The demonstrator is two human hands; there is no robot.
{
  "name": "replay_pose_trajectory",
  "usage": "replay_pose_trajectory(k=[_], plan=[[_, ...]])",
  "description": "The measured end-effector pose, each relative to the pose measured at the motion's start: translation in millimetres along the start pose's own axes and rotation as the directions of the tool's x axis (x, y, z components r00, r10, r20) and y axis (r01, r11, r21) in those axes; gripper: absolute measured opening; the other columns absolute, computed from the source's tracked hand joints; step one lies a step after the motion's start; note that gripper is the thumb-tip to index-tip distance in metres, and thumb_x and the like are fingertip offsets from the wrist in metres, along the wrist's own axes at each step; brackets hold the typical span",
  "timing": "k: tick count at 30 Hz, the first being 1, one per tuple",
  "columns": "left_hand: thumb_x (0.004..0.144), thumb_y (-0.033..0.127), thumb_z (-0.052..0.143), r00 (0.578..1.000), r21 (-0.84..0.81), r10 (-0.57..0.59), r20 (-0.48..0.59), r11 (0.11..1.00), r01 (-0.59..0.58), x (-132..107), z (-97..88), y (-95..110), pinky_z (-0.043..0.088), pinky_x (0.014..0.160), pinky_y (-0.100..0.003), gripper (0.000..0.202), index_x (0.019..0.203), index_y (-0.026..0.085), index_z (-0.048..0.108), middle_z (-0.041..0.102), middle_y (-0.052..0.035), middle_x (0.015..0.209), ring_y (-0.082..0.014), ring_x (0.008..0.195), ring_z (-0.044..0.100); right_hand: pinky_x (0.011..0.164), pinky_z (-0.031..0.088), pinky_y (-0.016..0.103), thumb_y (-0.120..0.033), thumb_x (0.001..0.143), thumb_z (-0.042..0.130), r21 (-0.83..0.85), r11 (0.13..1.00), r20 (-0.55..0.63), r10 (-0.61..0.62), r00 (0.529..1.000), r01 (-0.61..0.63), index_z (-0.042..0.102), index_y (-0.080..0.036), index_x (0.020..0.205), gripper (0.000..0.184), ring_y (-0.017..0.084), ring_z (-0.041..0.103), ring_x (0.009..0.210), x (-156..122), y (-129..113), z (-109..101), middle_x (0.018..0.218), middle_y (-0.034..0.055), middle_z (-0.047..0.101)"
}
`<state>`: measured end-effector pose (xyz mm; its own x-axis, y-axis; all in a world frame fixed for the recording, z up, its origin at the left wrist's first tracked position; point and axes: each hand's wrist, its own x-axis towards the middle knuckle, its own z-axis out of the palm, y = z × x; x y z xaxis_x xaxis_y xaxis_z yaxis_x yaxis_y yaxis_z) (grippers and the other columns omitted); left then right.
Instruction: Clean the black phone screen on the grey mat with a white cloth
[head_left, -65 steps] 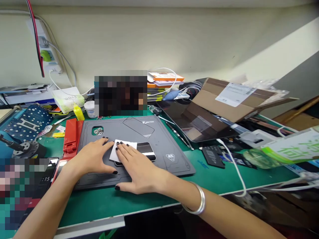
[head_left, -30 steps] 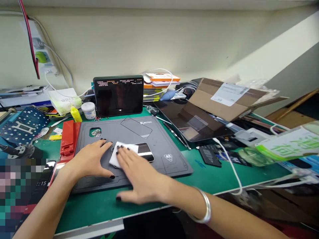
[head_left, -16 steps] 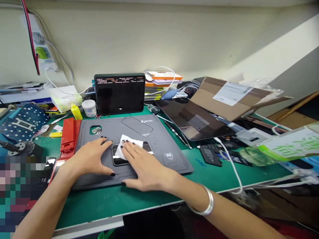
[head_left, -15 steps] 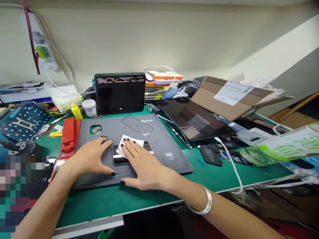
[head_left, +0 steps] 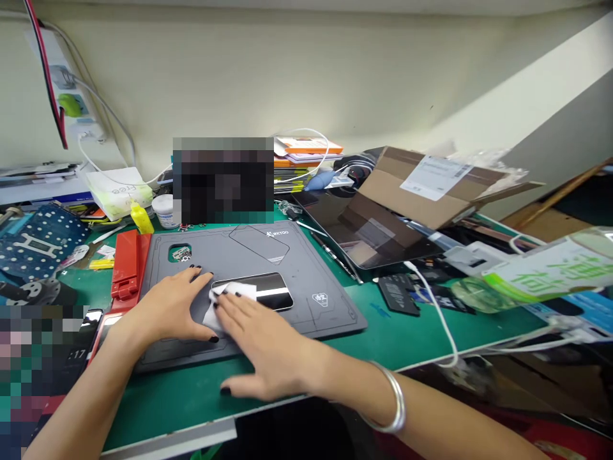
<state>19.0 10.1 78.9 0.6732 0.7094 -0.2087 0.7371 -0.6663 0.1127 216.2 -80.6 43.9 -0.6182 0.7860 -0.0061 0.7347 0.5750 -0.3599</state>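
Note:
A phone [head_left: 274, 294] with a dark glossy face and a light rim lies flat on the grey work mat [head_left: 306, 268]. Across its left end and onto the mat spreads a white wipe [head_left: 245, 291]. The fingers of my right hand [head_left: 268, 351] press flat on that wipe, stretched out, with the thumb apart near the mat's front edge. My left hand [head_left: 167, 310] rests on the mat just left of the phone, fingers and thumb spread, nothing in it. Part of the phone's left end is hidden under the wipe.
A red tool [head_left: 125, 265] stands at the mat's left edge, with a yellow bottle [head_left: 142, 218] and a white jar [head_left: 165, 211] behind. To the right are a large dark panel [head_left: 378, 246], an opened cardboard box [head_left: 412, 191], a white cable [head_left: 438, 313] and a green-labelled bottle [head_left: 550, 271].
My right hand has slid the wipe left and towards me, so the phone's right part now shows. My left hand stays spread in about the same place. The view has shifted slightly.

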Motion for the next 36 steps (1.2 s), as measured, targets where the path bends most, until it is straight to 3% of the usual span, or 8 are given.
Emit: replay_pose_trajectory(k=[3, 8, 12, 16, 20, 24, 28, 36], plan=[[0.062, 0.056, 0.074, 1.0, 0.001, -0.007, 0.013, 1.0, 0.007, 0.3, -0.2, 0.0, 0.04, 0.106, -0.048, 0.1, 0.145, 0.014, 0.038, 0.037, -0.0192, 0.15, -0.0379, 0.133, 0.042, 0.12, 0.011, 0.047, -0.066, 0.079, 0.057, -0.051, 0.994, -0.033, 0.095, 0.995, -0.097, 0.025, 0.006, 0.148, 0.104, 0.037, 0.01, 0.146, 4.2, 1.4, 0.8, 0.156, 0.0267, 0.014], [0.063, 0.055, 0.073, 1.0, 0.004, -0.005, 0.009, 1.0, 0.005, 0.7, -0.4, -0.1, 0.039, 0.107, -0.048, 0.098, 0.145, 0.013, 0.038, 0.038, -0.0194, 0.149, -0.0375, 0.134, 0.041, 0.121, 0.009, 0.044, -0.07, 0.079, 0.054, -0.018, 0.999, -0.023, -0.035, 0.999, 0.034, 0.028, 0.0, 0.149, 0.102, 0.035, 0.01, 0.147, 4.7, 1.3, 2.0, 0.157, 0.0245, 0.015], [0.061, 0.056, 0.075, 1.0, -0.013, -0.019, 0.006, 1.0, 0.019, 0.4, -0.8, 0.5, 0.04, 0.106, -0.049, 0.099, 0.145, 0.016, 0.039, 0.038, -0.0185, 0.15, -0.0389, 0.133, 0.043, 0.12, 0.009, 0.048, -0.064, 0.079, 0.057, -0.052, 0.993, -0.044, 0.105, 0.993, -0.108, 0.025, 0.003, 0.149, 0.102, 0.037, 0.007, 0.146, 2.8, 3.4, 1.3, 0.157, 0.0262, 0.013], [0.063, 0.054, 0.073, 1.0, -0.009, 0.011, -0.013, 1.0, -0.011, -0.3, -0.6, 1.1, 0.042, 0.104, -0.049, 0.095, 0.143, 0.015, 0.041, 0.041, -0.0197, 0.147, -0.0389, 0.131, 0.045, 0.121, 0.008, 0.046, -0.072, 0.08, 0.052, 0.003, 1.0, 0.0, 0.002, 1.0, -0.002, 0.025, 0.002, 0.149, 0.105, 0.035, 0.007, 0.147, 0.4, 0.7, 1.2, 0.157, 0.0251, 0.013], [0.062, 0.057, 0.073, 1.0, -0.004, 0.002, -0.008, 1.0, -0.002, -0.5, 0.2, 0.8, 0.041, 0.104, -0.05, 0.098, 0.144, 0.015, 0.039, 0.038, -0.0207, 0.149, -0.0391, 0.132, 0.043, 0.121, 0.01, 0.048, -0.066, 0.081, 0.055, -0.026, 0.994, -0.01, 0.109, 0.994, -0.11, 0.025, 0.006, 0.148, 0.103, 0.037, 0.007, 0.146, -0.3, 0.3, -2.2, 0.156, 0.0274, 0.012], [0.062, 0.055, 0.074, 1.0, -0.004, 0.012, -0.015, 1.0, -0.012, -0.5, 0.7, 0.5, 0.042, 0.103, -0.05, 0.097, 0.143, 0.015, 0.04, 0.04, -0.0213, 0.148, -0.0398, 0.13, 0.045, 0.121, 0.012, 0.046, -0.07, 0.08, 0.054, 0.028, 1.0, 0.023, 0.006, 1.0, -0.007, 0.029, 0.003, 0.147, 0.102, 0.035, 0.01, 0.147, -3.6, 2.4, -5.9, 0.157, 0.0252, 0.015], [0.061, 0.057, 0.074, 1.0, 0.003, -0.009, -0.003, 1.0, 0.009, -0.6, 1.2, 1.0, 0.041, 0.104, -0.049, 0.1, 0.145, 0.015, 0.038, 0.037, -0.0205, 0.15, -0.0396, 0.132, 0.043, 0.12, 0.011, 0.05, -0.064, 0.082, 0.057, -0.013, 0.994, 0.017, 0.11, 0.994, -0.109, 0.025, 0.007, 0.147, 0.101, 0.038, 0.008, 0.146, -7.0, 3.3, -6.0, 0.156, 0.0281, 0.013], [0.06, 0.056, 0.073, 0.998, -0.031, 0.022, -0.057, 0.999, -0.024, -0.7, 3.8, 2.6, 0.044, 0.101, -0.048, 0.097, 0.142, 0.014, 0.041, 0.046, -0.019, 0.142, -0.038, 0.126, 0.049, 0.119, 0.02, 0.041, -0.058, 0.092, 0.048, 0.025, 0.969, -0.027, -0.245, 0.969, 0.246, 0.047, -0.005, 0.138, 0.071, 0.027, 0.025, 0.144, 5.3, 11.5, -36.0, 0.151, 0.0186, 0.037]])
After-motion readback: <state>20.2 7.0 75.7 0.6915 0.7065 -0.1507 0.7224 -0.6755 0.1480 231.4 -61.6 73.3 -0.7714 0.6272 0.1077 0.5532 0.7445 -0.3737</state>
